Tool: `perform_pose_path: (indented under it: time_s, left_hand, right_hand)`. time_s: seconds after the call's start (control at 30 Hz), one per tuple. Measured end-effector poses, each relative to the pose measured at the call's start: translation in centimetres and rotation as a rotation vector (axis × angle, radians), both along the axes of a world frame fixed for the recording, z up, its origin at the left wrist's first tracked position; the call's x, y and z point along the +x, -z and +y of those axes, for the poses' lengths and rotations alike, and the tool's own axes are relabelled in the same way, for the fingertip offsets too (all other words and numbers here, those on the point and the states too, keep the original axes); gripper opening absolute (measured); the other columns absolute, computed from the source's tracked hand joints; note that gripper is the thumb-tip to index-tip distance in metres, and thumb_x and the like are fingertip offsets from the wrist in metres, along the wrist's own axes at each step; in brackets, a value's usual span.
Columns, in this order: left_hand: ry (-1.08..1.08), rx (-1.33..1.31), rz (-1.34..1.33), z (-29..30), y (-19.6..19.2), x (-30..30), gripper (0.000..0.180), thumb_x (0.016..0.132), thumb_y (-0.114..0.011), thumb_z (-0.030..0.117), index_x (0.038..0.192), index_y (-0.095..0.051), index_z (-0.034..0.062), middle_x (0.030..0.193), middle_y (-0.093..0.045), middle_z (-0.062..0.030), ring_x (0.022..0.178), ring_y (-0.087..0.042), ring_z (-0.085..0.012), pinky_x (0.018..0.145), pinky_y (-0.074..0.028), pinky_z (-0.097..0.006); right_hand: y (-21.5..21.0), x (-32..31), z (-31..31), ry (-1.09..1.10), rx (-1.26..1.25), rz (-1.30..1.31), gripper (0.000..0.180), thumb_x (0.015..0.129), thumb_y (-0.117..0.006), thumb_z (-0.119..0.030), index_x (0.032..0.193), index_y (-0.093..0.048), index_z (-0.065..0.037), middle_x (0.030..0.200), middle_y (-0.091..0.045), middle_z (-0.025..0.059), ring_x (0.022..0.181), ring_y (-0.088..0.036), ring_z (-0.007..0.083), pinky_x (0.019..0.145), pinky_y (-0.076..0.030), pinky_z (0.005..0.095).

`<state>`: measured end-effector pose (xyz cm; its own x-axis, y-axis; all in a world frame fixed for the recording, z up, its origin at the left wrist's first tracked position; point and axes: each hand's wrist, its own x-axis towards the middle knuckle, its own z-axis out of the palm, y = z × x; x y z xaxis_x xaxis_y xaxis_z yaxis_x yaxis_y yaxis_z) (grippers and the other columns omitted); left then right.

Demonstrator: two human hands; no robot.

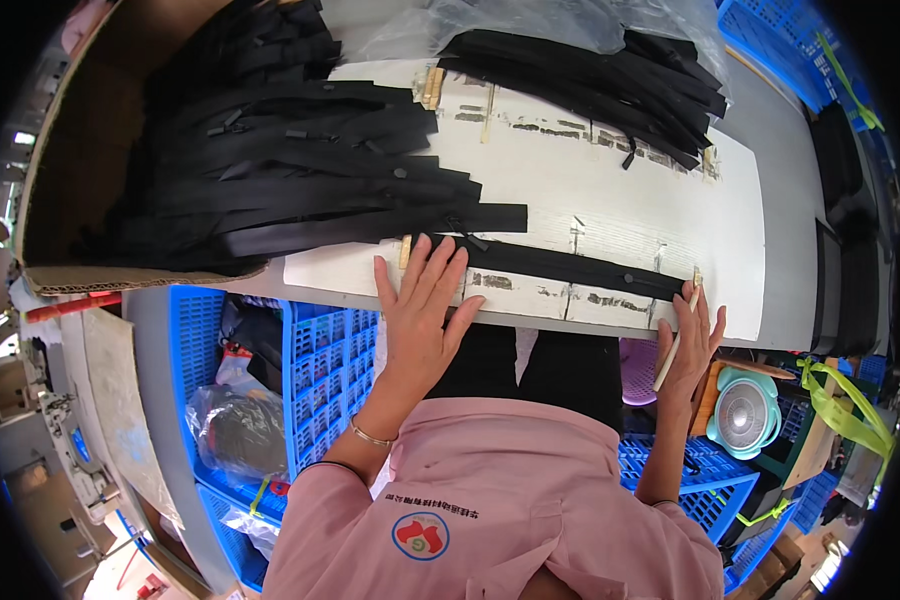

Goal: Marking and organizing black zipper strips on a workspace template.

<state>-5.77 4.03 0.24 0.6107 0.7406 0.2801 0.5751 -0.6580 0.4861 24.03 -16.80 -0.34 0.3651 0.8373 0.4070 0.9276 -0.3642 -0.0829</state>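
The left hand (422, 325) lies flat with fingers spread, gripping nothing, its fingertips on the near end of a black strip (560, 266) that runs from beneath them to the right hand (688, 345), whose partly curled fingers hold a slim pale stick (676, 345) beside the strip's other end. Under both fingertips is a marked white board (670, 215); beyond the left hand, more black strips (310, 190) spill from a cardboard box (75, 160), and another black bundle (580, 85) lies farther from the right hand.
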Motion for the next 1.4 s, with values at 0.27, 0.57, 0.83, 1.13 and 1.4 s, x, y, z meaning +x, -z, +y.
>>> perform_pose_path:
  time_s: [0.27, 0.57, 0.83, 1.13, 1.4]
  left_hand:
    - [-0.020, 0.018, -0.012, 0.2, 0.0, 0.0, 0.051, 0.096, -0.075, 0.028, 0.141, -0.064, 0.0079, 0.150, -0.058, -0.0099, 0.150, -0.042, -0.0342, 0.125, -0.010, -0.062]
    - [-0.050, -0.016, -0.005, 0.1, -0.3, 0.6, 0.048, 0.095, -0.074, 0.029, 0.137, -0.065, 0.0083, 0.153, -0.055, -0.0117, 0.149, -0.043, -0.0329, 0.124, -0.013, -0.060]
    - [-0.052, -0.056, -0.032, 0.8, -0.8, 0.2, 0.046, 0.092, -0.078, 0.031, 0.131, -0.068, 0.0090, 0.164, -0.042, -0.0176, 0.147, -0.044, -0.0331, 0.122, -0.017, -0.053]
    - [-0.049, -0.050, -0.046, 0.9, -0.8, 0.1, 0.045, 0.091, -0.079, 0.032, 0.127, -0.069, 0.0089, 0.164, -0.042, -0.0175, 0.144, -0.046, -0.0327, 0.120, -0.020, -0.051]
    - [-0.045, -0.069, -0.038, 1.0, -1.1, 0.2, 0.045, 0.091, -0.079, 0.033, 0.128, -0.069, 0.0092, 0.164, -0.042, -0.0172, 0.146, -0.045, -0.0321, 0.121, -0.019, -0.051]
  right_hand:
    - [-3.9, -4.4, 6.6, -0.184, 0.263, 0.607, 0.027, 0.102, -0.057, -0.006, 0.127, -0.067, -0.004, 0.136, -0.070, 0.0149, 0.133, -0.061, 0.0312, 0.123, -0.033, 0.0519]
    - [-3.3, -9.2, 18.0, -0.630, -0.010, 0.671, 0.033, 0.101, -0.061, -0.007, 0.134, -0.066, -0.008, 0.137, -0.069, 0.0104, 0.130, -0.062, 0.0307, 0.116, -0.040, 0.0461]
    - [-4.0, -11.1, 17.4, -0.333, 0.193, 1.509, 0.029, 0.104, -0.065, -0.022, 0.128, -0.071, -0.006, 0.099, -0.074, 0.0102, 0.106, -0.064, 0.0252, 0.097, -0.050, 0.0353]
    - [-2.9, -11.2, 19.2, -0.537, 0.304, 0.722, 0.023, 0.102, -0.066, -0.018, 0.119, -0.074, -0.004, 0.094, -0.072, 0.0080, 0.090, -0.063, 0.0259, 0.086, -0.045, 0.0376]
    - [-1.5, -11.8, 18.2, -0.375, 0.255, 1.203, 0.020, 0.106, -0.061, -0.015, 0.109, -0.072, 0.002, 0.086, -0.067, 0.0062, 0.072, -0.059, 0.0126, 0.065, -0.046, 0.0278]
